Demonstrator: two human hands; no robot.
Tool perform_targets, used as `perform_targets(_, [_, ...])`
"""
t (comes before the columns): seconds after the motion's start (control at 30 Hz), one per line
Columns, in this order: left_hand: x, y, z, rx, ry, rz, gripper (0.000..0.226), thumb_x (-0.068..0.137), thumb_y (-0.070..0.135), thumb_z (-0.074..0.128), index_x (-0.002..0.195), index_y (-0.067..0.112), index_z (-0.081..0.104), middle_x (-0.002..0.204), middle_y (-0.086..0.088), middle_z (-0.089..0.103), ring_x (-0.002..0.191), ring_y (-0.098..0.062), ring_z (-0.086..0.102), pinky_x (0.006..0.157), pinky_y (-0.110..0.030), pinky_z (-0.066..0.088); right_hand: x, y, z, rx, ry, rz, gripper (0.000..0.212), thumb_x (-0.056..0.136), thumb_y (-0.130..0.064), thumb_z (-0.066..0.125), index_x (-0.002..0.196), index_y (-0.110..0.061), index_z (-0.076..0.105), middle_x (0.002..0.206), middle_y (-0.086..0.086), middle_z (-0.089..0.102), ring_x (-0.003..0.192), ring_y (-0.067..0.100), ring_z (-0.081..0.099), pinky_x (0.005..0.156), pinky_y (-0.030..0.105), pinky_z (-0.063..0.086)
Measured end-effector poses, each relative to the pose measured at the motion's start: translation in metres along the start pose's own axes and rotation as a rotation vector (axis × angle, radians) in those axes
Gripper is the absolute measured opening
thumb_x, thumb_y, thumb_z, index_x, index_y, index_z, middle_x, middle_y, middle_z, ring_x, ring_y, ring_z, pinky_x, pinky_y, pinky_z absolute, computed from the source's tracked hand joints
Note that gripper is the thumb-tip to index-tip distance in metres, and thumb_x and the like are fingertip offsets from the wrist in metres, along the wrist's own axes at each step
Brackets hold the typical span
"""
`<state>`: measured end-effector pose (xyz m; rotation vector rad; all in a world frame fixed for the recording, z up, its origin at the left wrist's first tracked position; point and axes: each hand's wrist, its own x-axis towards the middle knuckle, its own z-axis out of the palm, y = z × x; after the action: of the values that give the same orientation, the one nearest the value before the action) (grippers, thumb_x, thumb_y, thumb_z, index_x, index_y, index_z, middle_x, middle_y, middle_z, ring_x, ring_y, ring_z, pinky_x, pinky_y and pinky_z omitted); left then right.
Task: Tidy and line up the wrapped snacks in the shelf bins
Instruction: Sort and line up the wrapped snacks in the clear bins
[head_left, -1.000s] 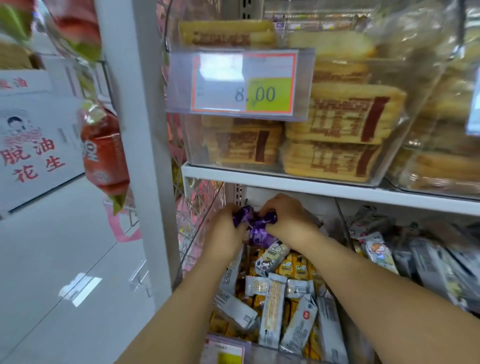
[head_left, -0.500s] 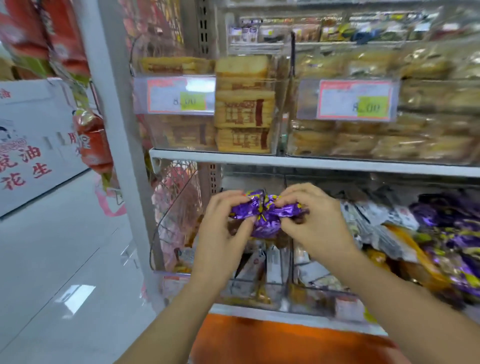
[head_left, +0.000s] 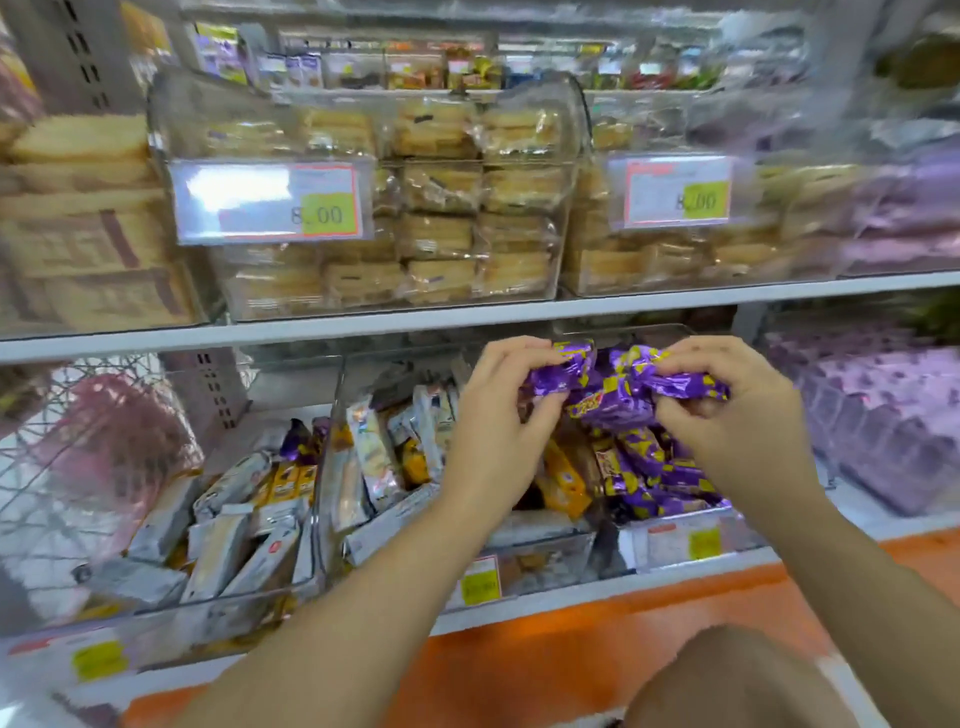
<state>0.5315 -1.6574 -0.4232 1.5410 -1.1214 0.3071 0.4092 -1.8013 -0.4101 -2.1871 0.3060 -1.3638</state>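
Observation:
Both my hands hold purple wrapped snacks above a clear bin (head_left: 691, 545) on the lower shelf. My left hand (head_left: 498, 426) pinches one purple snack (head_left: 563, 371) by its end. My right hand (head_left: 737, 415) grips a bunch of purple snacks (head_left: 660, 376). Below them the bin holds a pile of purple and yellow wrapped snacks (head_left: 649, 478). Left of it, two clear bins (head_left: 208, 618) hold silver and yellow wrapped bars (head_left: 244, 525) lying at mixed angles.
The shelf above (head_left: 363, 319) carries clear bins of wrapped cakes (head_left: 441, 208) with price tags (head_left: 270, 202). Pale purple packs (head_left: 883, 415) sit at the right. A wire rack (head_left: 78, 441) stands at the left. An orange base (head_left: 545, 660) runs below the shelf.
My view swung right along the shelf. Both hands carried the purple snacks from over the left silver-bar bin to above the purple-snack bin, and they have spread apart.

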Motion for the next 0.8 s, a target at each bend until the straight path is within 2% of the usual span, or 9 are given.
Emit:
perform_targets(0.07, [0.012, -0.001, 0.026, 0.047, -0.024, -0.027, 0.026, 0.082, 0.003, 0.065, 0.105, 0.015, 0.064, 0.109, 0.009, 0.051, 0.106, -0.005, 0.051, 0.094, -0.019, 0.040, 0.005, 0.026, -0.016, -0.083, 0.084, 0.021, 0.038, 0.067, 0.015, 0.065, 0.085, -0.019, 0.069, 0.094, -0.005, 0.058, 0.088, -0.014, 0.053, 0.072, 0.013, 0.048])
perform_targets(0.13, [0.024, -0.003, 0.048, 0.114, -0.048, -0.078, 0.026, 0.082, 0.003, 0.065, 0.105, 0.014, 0.066, 0.100, 0.009, 0.048, 0.098, -0.014, 0.054, 0.089, -0.022, 0.041, 0.010, 0.051, -0.023, -0.161, 0.166, 0.039, 0.035, 0.065, 0.017, 0.065, 0.086, -0.010, 0.070, 0.094, 0.000, 0.057, 0.085, -0.011, 0.052, 0.072, 0.004, 0.043])
perform_targets(0.2, [0.034, -0.005, 0.066, 0.218, -0.080, -0.174, 0.025, 0.086, 0.011, 0.064, 0.109, 0.020, 0.064, 0.094, 0.009, 0.046, 0.091, -0.020, 0.056, 0.085, -0.032, 0.044, 0.013, 0.075, -0.022, -0.247, 0.228, 0.061, 0.032, 0.063, 0.018, 0.064, 0.085, -0.005, 0.070, 0.094, 0.010, 0.059, 0.084, 0.000, 0.050, 0.075, -0.003, 0.034])
perform_targets(0.27, [0.042, -0.010, 0.078, 0.345, -0.118, -0.229, 0.027, 0.089, 0.020, 0.060, 0.115, 0.025, 0.062, 0.107, 0.001, 0.054, 0.097, -0.024, 0.058, 0.086, -0.035, 0.046, 0.015, 0.099, -0.016, -0.272, 0.250, 0.119, 0.031, 0.065, 0.017, 0.062, 0.088, -0.002, 0.069, 0.099, 0.017, 0.056, 0.089, 0.015, 0.052, 0.079, 0.000, 0.031])
perform_targets(0.4, [0.049, -0.027, 0.090, 0.723, -0.553, -0.260, 0.043, 0.091, 0.046, 0.055, 0.132, 0.032, 0.050, 0.133, -0.001, 0.051, 0.122, -0.023, 0.050, 0.104, -0.041, 0.033, 0.011, 0.142, 0.001, -0.329, -0.147, 0.251, 0.031, 0.085, -0.002, 0.062, 0.116, -0.001, 0.063, 0.124, 0.021, 0.051, 0.115, 0.035, 0.051, 0.100, 0.030, 0.034])
perform_targets(0.47, [0.052, -0.033, 0.091, 0.804, -0.729, -0.245, 0.052, 0.092, 0.052, 0.049, 0.140, 0.033, 0.041, 0.146, 0.004, 0.041, 0.132, -0.022, 0.041, 0.109, -0.045, 0.027, 0.010, 0.155, 0.003, -0.482, -0.352, 0.235, 0.040, 0.092, -0.019, 0.058, 0.130, -0.007, 0.054, 0.144, 0.016, 0.042, 0.131, 0.035, 0.039, 0.109, 0.045, 0.031])
perform_targets(0.53, [0.058, -0.034, 0.089, 0.817, -0.798, -0.228, 0.054, 0.094, 0.052, 0.046, 0.144, 0.036, 0.034, 0.152, 0.007, 0.033, 0.137, -0.023, 0.033, 0.110, -0.050, 0.024, 0.014, 0.154, 0.001, -0.611, -0.474, 0.274, 0.048, 0.096, -0.032, 0.049, 0.141, -0.018, 0.041, 0.155, 0.005, 0.026, 0.141, 0.030, 0.024, 0.112, 0.049, 0.024])
perform_targets(0.63, [0.059, -0.030, 0.081, 0.766, -0.784, -0.243, 0.055, 0.094, 0.051, 0.047, 0.145, 0.040, 0.030, 0.153, 0.004, 0.030, 0.139, -0.025, 0.029, 0.111, -0.054, 0.019, 0.018, 0.140, -0.003, -0.579, -0.490, 0.303, 0.055, 0.095, -0.035, 0.050, 0.146, -0.023, 0.033, 0.156, 0.005, 0.021, 0.143, 0.028, 0.018, 0.114, 0.048, 0.020])
perform_targets(0.8, [0.040, -0.017, 0.043, 0.562, -0.581, -0.183, 0.040, 0.094, 0.039, 0.053, 0.133, 0.036, 0.049, 0.138, 0.006, 0.048, 0.126, -0.018, 0.045, 0.108, -0.041, 0.031, 0.017, 0.084, 0.006, -0.454, -0.340, 0.138, 0.040, 0.086, -0.021, 0.065, 0.125, -0.017, 0.060, 0.136, 0.009, 0.052, 0.126, 0.032, 0.044, 0.105, 0.049, 0.034])
